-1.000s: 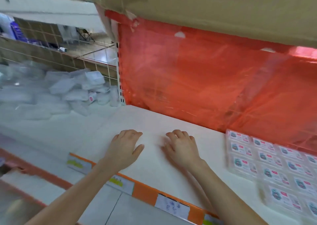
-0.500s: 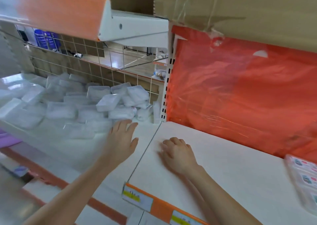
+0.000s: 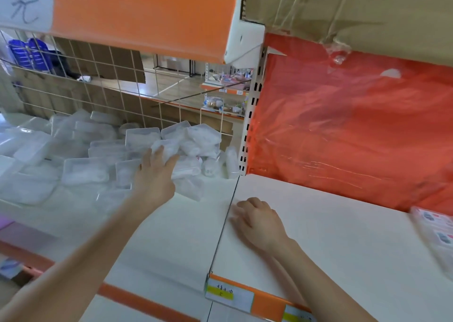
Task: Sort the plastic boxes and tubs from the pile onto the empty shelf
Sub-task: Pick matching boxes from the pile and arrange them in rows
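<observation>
Reaching: left hand [image 3: 157,174] is stretched out to the pile, fingers straight and spread, gripping nothing. Its fingertips lie over a clear box at the pile's front; can't tell if they touch it.
Right hand [image 3: 257,220]: palm down on the shelf just right of the seam, fingers loosely curled, holding nothing.
Hands: apart, one on each side of the seam [image 3: 225,223] between the two shelf boards.
Pile [image 3: 103,155]: clear plastic boxes and tubs heaped on the left board [image 3: 171,236], backed against the wire grid [image 3: 110,88]. It runs from the left edge of view up to the slotted post [image 3: 252,115]. Most are rectangular boxes tilted at all angles, with a few small tubs beside the post.
Empty shelf [image 3: 331,236]: white board right of the seam, with the right hand on its near-left part.
Labelled packs [image 3: 436,226]: flat, in rows at the far right edge of that board, blurred.
Backing: red plastic sheet [image 3: 355,137] hangs behind the right board, creased and shiny.
Overhead: orange-fronted shelf [image 3: 142,15] above the pile, with a handwritten white paper at its left end. Cardboard [image 3: 367,2] sits above the red sheet.
Front edge: orange strip carrying a yellow and white price label [image 3: 230,294], writing too small to read.
Beyond the grid: blue crates [image 3: 29,54] at upper left, more shelving with goods, out of focus.
</observation>
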`<state>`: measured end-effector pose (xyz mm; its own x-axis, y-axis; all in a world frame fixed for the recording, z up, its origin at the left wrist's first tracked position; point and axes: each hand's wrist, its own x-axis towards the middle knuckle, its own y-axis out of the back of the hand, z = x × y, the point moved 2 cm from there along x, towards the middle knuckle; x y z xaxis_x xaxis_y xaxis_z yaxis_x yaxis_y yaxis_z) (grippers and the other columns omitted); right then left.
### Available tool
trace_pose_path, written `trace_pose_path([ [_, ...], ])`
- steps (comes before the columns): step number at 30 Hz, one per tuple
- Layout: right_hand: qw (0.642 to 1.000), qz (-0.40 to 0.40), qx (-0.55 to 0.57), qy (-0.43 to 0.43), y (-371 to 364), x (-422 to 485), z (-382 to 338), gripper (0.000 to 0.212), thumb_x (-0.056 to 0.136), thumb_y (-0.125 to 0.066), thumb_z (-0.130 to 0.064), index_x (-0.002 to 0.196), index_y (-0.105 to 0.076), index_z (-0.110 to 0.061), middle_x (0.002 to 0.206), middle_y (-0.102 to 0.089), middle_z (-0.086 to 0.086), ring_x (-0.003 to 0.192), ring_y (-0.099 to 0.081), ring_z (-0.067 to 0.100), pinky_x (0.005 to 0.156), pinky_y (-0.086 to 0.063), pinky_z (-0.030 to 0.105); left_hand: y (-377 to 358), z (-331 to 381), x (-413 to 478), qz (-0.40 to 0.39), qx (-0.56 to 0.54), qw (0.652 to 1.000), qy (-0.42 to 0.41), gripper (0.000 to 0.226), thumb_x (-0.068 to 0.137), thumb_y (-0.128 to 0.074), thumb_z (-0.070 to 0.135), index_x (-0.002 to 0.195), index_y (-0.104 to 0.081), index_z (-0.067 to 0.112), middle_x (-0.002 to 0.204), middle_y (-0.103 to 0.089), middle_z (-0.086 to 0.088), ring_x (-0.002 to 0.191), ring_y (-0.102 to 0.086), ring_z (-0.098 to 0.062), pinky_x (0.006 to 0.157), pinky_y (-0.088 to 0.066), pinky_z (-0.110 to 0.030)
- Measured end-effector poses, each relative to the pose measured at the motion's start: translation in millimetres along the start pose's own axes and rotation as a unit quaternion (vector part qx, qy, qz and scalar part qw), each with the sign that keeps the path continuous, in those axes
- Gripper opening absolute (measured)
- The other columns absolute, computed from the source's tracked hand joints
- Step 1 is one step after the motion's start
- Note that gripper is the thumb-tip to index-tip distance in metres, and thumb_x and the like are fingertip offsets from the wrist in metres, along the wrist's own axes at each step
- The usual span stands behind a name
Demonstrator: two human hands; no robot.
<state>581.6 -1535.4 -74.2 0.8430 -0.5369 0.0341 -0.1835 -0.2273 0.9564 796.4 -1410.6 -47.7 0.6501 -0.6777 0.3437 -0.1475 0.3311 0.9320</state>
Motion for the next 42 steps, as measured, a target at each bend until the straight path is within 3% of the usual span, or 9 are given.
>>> trace_pose_path([
  [4,1.000,-0.002,0.011,-0.002,-4,1,-8,0.033,0.094,-0.043,-0.034,0.121,-0.052,-0.018,0.123,-0.050,0.004,0.112,-0.046,0.027,0.090,-0.040,0.033,0,-7,-5,0.029,-0.105,0.994,-0.018,0.070,0.070,-0.074,0.012,0.135,-0.046,0.015,0.143,-0.033,-0.019,0.129,-0.028,-0.042,0.098,-0.036,-0.051],
  [10,0.999,-0.002,0.045,-0.003,-5,8,-14,0.034,0.093,-0.046,-0.028,0.124,-0.053,-0.016,0.125,-0.050,0.005,0.112,-0.048,0.028,0.091,-0.042,0.035,8,-15,-14,0.080,-0.270,0.959,0.004,0.073,0.057,-0.084,0.005,0.122,-0.053,0.001,0.125,-0.052,-0.018,0.118,-0.043,-0.033,0.096,-0.032,-0.029],
  [12,0.998,-0.003,0.065,-0.004,-5,12,-17,0.038,0.093,-0.046,-0.025,0.130,-0.049,-0.015,0.130,-0.049,0.005,0.117,-0.047,0.027,0.094,-0.040,0.035,16,-15,-18,0.102,-0.308,0.946,0.021,0.069,0.060,-0.082,0.002,0.123,-0.052,0.001,0.124,-0.053,-0.016,0.117,-0.044,-0.030,0.090,-0.029,-0.019],
  [17,0.991,0.023,0.129,0.006,0,19,-27,0.038,0.094,-0.047,-0.022,0.131,-0.049,-0.014,0.131,-0.049,0.004,0.120,-0.046,0.020,0.094,-0.032,0.022,38,-9,-23,0.133,-0.418,0.892,0.107,0.059,0.067,-0.075,-0.003,0.121,-0.055,0.013,0.108,-0.054,0.003,0.098,-0.050,-0.013,0.078,-0.039,-0.020],
  [25,0.937,0.078,0.341,-0.012,29,22,-43,0.032,0.092,-0.053,-0.020,0.124,-0.054,-0.017,0.116,-0.054,-0.005,0.090,-0.053,0.006,0.070,-0.036,0.005,46,30,-33,-0.046,-0.679,0.724,0.110,0.054,0.074,-0.062,-0.018,0.102,-0.054,0.027,0.094,-0.064,0.004,0.082,-0.063,-0.010,0.066,-0.052,-0.022],
  [30,0.837,0.055,0.543,-0.032,49,18,-43,0.024,0.091,-0.055,-0.013,0.106,-0.053,-0.032,0.105,-0.058,-0.002,0.088,-0.058,0.010,0.077,-0.048,0.029,45,55,-41,-0.160,-0.723,0.670,0.050,0.059,0.066,-0.067,-0.019,0.103,-0.055,0.025,0.089,-0.068,0.006,0.075,-0.065,-0.005,0.060,-0.053,-0.022],
  [35,0.805,0.073,0.586,-0.047,51,9,-32,0.031,0.089,-0.053,0.001,0.110,-0.053,-0.022,0.090,-0.064,0.002,0.076,-0.063,0.013,0.067,-0.053,0.028,40,70,-48,-0.179,-0.687,0.704,0.002,0.070,0.051,-0.070,0.000,0.111,-0.049,0.031,0.103,-0.064,0.012,0.092,-0.064,-0.004,0.072,-0.054,-0.023],
  [38,0.763,0.062,0.639,-0.076,48,5,-27,0.029,0.089,-0.052,0.002,0.107,-0.054,-0.020,0.082,-0.067,0.002,0.064,-0.063,0.010,0.061,-0.052,0.024,35,76,-51,-0.153,-0.579,0.800,-0.033,0.083,0.049,-0.079,0.012,0.117,-0.042,0.042,0.118,-0.050,0.015,0.104,-0.056,-0.004,0.080,-0.052,-0.025],
  [42,0.769,0.053,0.628,-0.106,37,1,-24,0.026,0.089,-0.054,0.000,0.106,-0.054,-0.019,0.084,-0.066,0.007,0.067,-0.062,0.014,0.066,-0.052,0.029,29,77,-52,-0.058,-0.372,0.921,-0.099,0.085,0.060,-0.084,0.015,0.133,-0.042,0.015,0.127,-0.032,0.008,0.116,-0.033,-0.005,0.092,-0.023,-0.005],
])
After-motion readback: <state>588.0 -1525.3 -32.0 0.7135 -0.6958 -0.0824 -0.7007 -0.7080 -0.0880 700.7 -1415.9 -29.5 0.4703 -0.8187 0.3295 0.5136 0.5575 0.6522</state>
